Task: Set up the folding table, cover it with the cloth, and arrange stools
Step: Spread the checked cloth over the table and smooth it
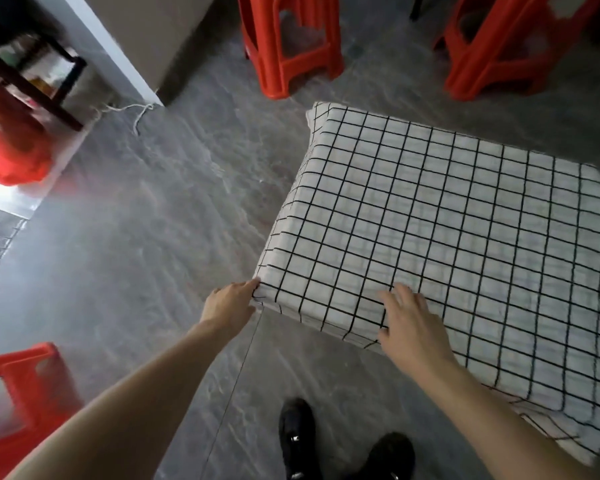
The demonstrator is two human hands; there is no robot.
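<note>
A left hand (230, 301) pinches the corner of a white black-grid tablecloth (440, 237); the right hand (409, 323) rests flat, fingers relaxed, near red plastic stools (291, 46).

Cloth (447, 237): woven fabric, matt, white with black grid lines (slightly crumpled at the near corner). Stools (291, 46): red moulded plastic, semi-gloss. Floor (153, 254): grey marbled tile, smooth, probably polished, though blur makes that uncertain. Shoes (297, 438): black, matt.
</note>
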